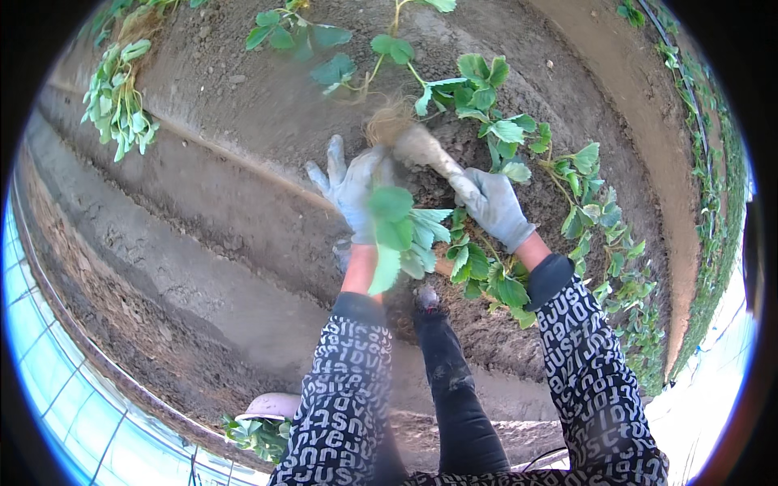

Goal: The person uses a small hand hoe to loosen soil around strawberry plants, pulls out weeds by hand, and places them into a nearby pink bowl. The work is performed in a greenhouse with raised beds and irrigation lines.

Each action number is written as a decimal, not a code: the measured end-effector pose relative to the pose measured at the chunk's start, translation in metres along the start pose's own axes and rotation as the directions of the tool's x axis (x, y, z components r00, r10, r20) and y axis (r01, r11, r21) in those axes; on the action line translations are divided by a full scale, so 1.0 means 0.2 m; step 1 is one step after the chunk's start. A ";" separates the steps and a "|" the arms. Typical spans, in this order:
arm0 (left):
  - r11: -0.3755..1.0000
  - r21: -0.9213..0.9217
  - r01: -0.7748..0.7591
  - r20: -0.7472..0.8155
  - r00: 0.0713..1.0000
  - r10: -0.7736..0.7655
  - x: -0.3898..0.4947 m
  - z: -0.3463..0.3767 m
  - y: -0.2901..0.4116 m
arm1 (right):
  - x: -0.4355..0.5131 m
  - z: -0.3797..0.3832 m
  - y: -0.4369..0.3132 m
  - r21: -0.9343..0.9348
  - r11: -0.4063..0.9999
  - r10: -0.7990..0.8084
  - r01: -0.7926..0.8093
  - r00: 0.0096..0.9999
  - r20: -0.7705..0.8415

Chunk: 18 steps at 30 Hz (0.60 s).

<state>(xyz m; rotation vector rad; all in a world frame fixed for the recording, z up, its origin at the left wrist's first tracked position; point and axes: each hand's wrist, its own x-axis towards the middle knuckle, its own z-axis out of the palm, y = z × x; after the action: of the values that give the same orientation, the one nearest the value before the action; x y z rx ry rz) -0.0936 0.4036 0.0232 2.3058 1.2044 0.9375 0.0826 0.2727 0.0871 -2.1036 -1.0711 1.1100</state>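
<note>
My left hand (pixel 354 191), in a pale work glove, holds a strawberry plant (pixel 392 228) along its inner side. Two of its fingers stick out to the left. The plant's leaves hang over my wrist, and its brown, fibrous roots (pixel 388 124) extend past the fingers. My gloved right hand (pixel 495 206) grips a short hand trowel (pixel 447 164) caked with soil. Its blade meets or overlaps the roots, slightly blurred. Dark loosened soil (pixel 431 188) lies below the blade.
Rooted strawberry plants (pixel 507 130) run in a line along the bed to my right. Loose seedlings (pixel 118 100) lie over the bed's edge at upper left. A pinkish container (pixel 270 406) with leaves beside it stands at lower left. A furrow (pixel 200 225) runs along the bed.
</note>
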 end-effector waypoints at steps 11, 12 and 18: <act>1.000 -0.006 -0.027 -0.009 1.000 0.027 0.01 0.01 -0.01 | 0.26 -0.06 -0.17 -0.015 0.980 -0.199 0.199 0.978 -0.057; 1.000 0.003 -0.028 -0.005 1.000 0.028 0.00 0.01 -0.03 | 0.26 -0.05 -0.17 -0.052 0.977 -0.213 0.209 0.973 -0.086; 0.996 0.086 -0.017 0.035 0.999 0.015 0.02 -0.03 0.03 | 0.11 -0.01 -0.09 0.027 0.987 0.161 -0.160 0.986 -0.046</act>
<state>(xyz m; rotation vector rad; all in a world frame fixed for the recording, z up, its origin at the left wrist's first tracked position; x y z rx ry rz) -0.0934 0.4035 0.0328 2.3920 1.2371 0.8642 0.0857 0.3002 0.0919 -2.2180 -0.8748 1.1341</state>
